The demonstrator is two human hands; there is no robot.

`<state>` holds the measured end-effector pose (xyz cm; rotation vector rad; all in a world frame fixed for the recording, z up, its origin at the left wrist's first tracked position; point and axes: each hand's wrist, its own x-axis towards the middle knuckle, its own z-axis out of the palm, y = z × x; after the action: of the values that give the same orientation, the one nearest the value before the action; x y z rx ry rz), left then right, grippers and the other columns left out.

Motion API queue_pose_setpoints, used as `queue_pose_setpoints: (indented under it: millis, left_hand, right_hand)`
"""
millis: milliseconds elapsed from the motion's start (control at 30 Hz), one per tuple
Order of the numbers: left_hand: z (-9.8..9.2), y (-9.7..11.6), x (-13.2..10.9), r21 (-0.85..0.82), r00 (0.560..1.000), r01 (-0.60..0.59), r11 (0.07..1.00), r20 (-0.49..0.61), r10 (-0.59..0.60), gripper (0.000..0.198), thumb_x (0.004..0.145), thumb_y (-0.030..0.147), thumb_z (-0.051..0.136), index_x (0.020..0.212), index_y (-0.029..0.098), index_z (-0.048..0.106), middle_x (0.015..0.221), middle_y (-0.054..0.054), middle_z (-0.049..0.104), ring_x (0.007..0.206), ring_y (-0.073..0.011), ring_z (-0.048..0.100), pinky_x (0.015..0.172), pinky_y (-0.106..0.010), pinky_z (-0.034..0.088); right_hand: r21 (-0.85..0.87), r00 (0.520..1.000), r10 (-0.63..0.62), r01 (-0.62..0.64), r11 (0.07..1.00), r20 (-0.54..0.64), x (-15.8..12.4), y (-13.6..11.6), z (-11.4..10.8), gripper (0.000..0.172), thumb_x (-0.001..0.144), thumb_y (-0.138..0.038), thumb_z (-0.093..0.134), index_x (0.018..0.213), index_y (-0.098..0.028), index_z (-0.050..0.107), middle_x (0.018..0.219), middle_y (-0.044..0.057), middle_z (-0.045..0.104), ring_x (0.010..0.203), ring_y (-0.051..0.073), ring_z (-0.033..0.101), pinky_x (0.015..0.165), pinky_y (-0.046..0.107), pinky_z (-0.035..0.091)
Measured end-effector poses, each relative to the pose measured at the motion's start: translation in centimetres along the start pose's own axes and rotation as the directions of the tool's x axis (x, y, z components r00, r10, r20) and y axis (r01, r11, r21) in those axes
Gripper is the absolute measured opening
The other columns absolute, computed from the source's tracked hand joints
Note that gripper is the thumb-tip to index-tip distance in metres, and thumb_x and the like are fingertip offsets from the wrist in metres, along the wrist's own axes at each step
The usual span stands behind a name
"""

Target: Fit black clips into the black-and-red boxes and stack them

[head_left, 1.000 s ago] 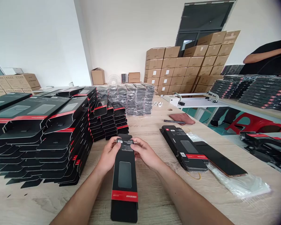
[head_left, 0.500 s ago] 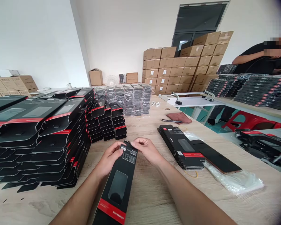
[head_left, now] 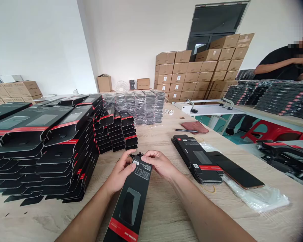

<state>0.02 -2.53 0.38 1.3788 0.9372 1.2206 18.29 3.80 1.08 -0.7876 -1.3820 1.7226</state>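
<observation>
A long black packaging box with a red band and a clear window lies lengthwise before me, its far end between my hands. My left hand is closed around the left edge near that end, thumb on the white label. My right hand pinches the far right corner with curled fingers. Small black pieces poke out just past the far end; what they are I cannot make out. A dark object shows behind the window.
Stacks of black boxes stand at left, with plastic-wrapped bundles behind. At right lie flattened boxes, a black slab-like item, clear plastic bags, a pen and a brown cloth. A person works beyond.
More small black pieces show at the box's far end. The dark shape behind the window now covers more of it. Both hands keep their hold on the box.
</observation>
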Motion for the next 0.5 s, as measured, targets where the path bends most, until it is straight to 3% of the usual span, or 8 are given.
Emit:
queue_pose_setpoints:
  millis: [200,367,500]
  left_hand:
    - [0.2,0.2,0.1,-0.083,0.998,-0.036,0.996,-0.058,0.031,0.040,0.082,0.037,0.059,0.120,0.024,0.055,0.090,-0.002,0.061,0.074,-0.0146,0.054,0.067,-0.025,0.043]
    - [0.2,0.9,0.3,-0.223,0.987,-0.102,0.969,-0.146,0.071,0.030,0.079,0.035,0.062,0.106,0.023,0.062,0.101,-0.003,0.064,0.086,-0.0165,0.058,0.076,-0.025,0.044]
    - [-0.1,1.2,0.5,-0.275,0.983,-0.090,0.957,-0.180,0.041,0.029,0.077,0.035,0.063,0.103,0.022,0.063,0.100,-0.002,0.064,0.083,-0.0148,0.058,0.074,-0.024,0.044]
  right_hand:
    - [-0.152,0.994,-0.109,0.104,0.983,-0.021,-0.4,-0.7,0.9,0.034,0.077,-0.049,0.065,0.073,-0.016,0.069,0.068,0.001,0.063,0.066,0.014,0.053,0.064,0.027,0.041]
    - [-0.175,0.978,-0.205,0.208,0.962,0.036,-0.8,-1.2,1.9,0.036,0.088,-0.047,0.052,0.102,-0.020,0.071,0.103,0.006,0.067,0.096,0.021,0.059,0.086,0.034,0.044]
    - [-0.247,0.968,-0.234,0.249,0.936,0.090,-1.1,-1.3,2.4,0.034,0.087,-0.043,0.054,0.112,-0.024,0.067,0.118,0.005,0.063,0.106,0.022,0.055,0.088,0.034,0.044]
